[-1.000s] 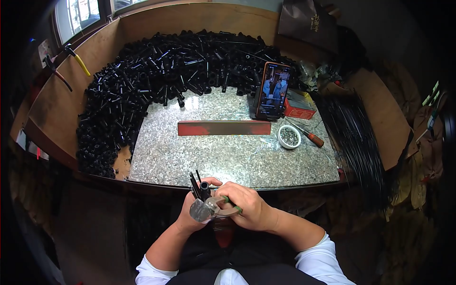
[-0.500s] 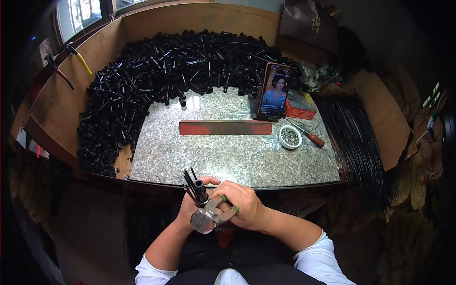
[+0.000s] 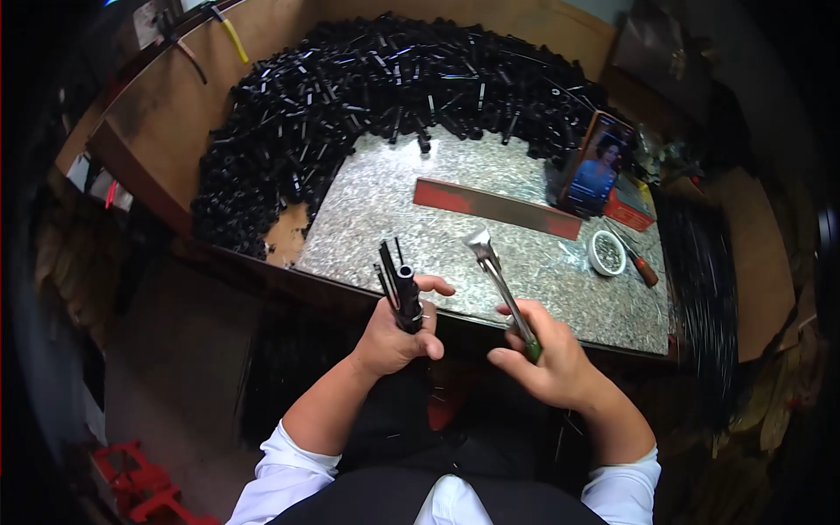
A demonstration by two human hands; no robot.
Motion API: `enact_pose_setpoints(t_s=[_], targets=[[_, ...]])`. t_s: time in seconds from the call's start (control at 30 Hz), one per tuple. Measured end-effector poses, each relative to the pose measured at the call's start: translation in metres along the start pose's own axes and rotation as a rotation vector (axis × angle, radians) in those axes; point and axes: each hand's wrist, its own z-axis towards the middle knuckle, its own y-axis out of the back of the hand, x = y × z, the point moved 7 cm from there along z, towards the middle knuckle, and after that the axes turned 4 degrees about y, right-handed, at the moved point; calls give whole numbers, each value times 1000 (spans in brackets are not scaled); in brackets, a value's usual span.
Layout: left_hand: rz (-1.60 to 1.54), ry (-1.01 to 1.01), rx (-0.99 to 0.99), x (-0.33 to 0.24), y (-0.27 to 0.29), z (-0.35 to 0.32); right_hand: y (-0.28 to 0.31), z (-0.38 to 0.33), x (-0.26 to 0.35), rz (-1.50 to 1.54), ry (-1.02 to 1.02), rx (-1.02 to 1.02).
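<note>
My left hand (image 3: 398, 337) grips a black tube part (image 3: 405, 293) with thin black rods sticking up beside it, held upright just before the near edge of the speckled stone slab (image 3: 394, 219). My right hand (image 3: 547, 363) holds a slim metal tool with a green handle (image 3: 500, 284), its flared silvery tip pointing up and away over the slab. The two hands are apart, about a hand's width between them.
A big heap of black tubes (image 3: 350, 96) rings the slab's far and left sides. A red-edged metal bar (image 3: 497, 207) lies across the slab. A phone (image 3: 595, 166) stands propped, beside a small white bowl (image 3: 606, 254) and a screwdriver (image 3: 639, 262). Black rods (image 3: 709, 289) lie at right.
The hands were together, working the tool on the part; now they have separated, the right hand swinging the tool out to the right. The view has also tilted.
</note>
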Motion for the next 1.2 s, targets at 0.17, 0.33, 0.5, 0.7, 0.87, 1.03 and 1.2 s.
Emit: enact_pose_setpoints(t_s=[0.17, 0.33, 0.5, 0.7, 0.87, 1.03, 1.2], targets=[[51, -13, -46, -3, 14, -5, 11, -21, 14, -632, 305, -40], [135, 53, -55, 2, 0, -3, 10, -29, 27, -960, 396, -53], [165, 90, -118, 3, -4, -2, 6, -31, 21, -1025, 371, -91], [175, 60, -112, 7, -3, -3, 9, -27, 22, -1098, 388, -145], [167, 103, -101, 9, -3, -3, 9, -27, 21, -1093, 387, -152], [178, 109, -117, 8, -3, -4, 8, -26, 20, -1104, 394, -152], [207, 103, -142, 8, -3, -5, 6, -27, 18, -1087, 379, -149]])
